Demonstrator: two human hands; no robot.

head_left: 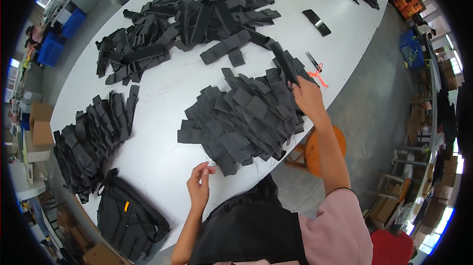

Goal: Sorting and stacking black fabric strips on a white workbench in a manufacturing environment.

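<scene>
My right hand (308, 96) grips one black fabric strip (285, 63) and holds it up over the right end of a big heap of black fabric strips (241, 117) in the middle of the white table (162, 92). My left hand (198, 186) hovers above the table near its front edge, just below that heap, with fingers loosely curled and pinched together; whether anything thin is between them I cannot tell. A black garment (251, 225) lies on my lap.
A second heap of black strips (187, 23) covers the far middle, and a fanned row of strips (93, 137) lies at left. A black backpack (128, 218) sits at the near left corner. Small snips with an orange cord (314, 65) and a black flat object (316, 22) lie at right. An orange stool (318, 149) stands beside me.
</scene>
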